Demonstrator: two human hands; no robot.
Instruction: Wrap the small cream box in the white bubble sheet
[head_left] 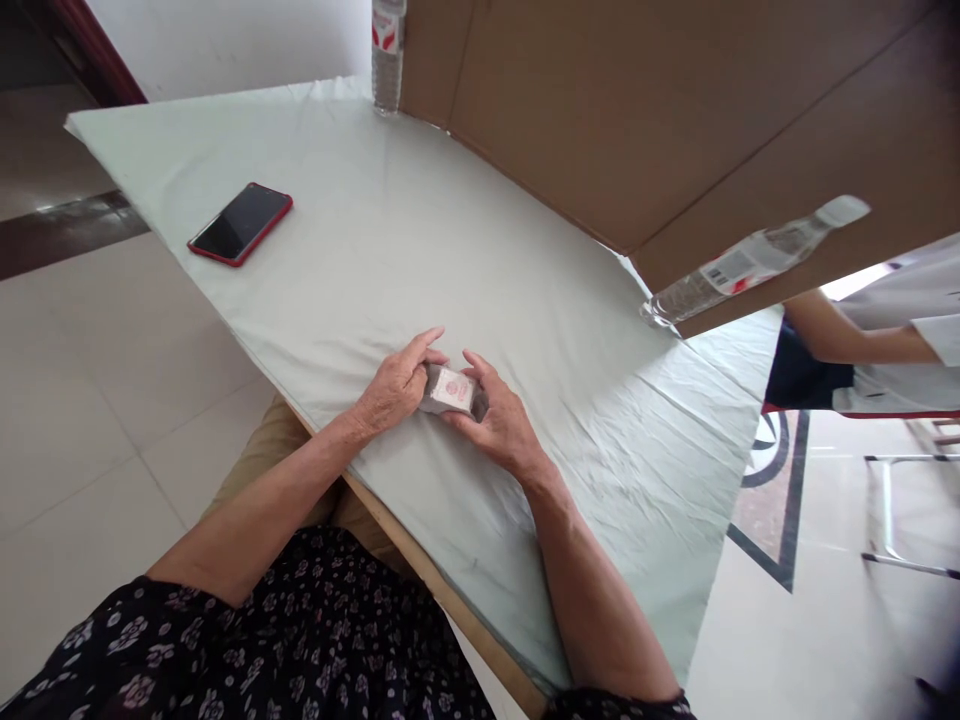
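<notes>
Together, our two bare hands hold a small wrapped box (452, 389), white with red print under clear film, near our edge of the surface (360, 230), which a pale green cloth covers. We cannot tell whether the box touches the cloth.

Left of the box, our left hand (397, 388) is partly curled, gripping its left end, with one finger stretched out past it. Right of the box, our right hand (501, 418) is cupped in a loose C, thumb and fingers around its right end.

Beyond the box and to its left, a smartphone (241, 225) in a red case lies flat, screen dark. Farther beyond the box, a brown cardboard panel (600, 110) stands with folds in it. Far past the box, a clear plastic bottle (386, 70) stands upright at the panel's left end; to the box's right, a second plastic bottle (750, 262) looks slanted in our view, in front of the panel. Well right of the box, we see another person's forearm (847, 335) and white sleeve (936, 340).
</notes>
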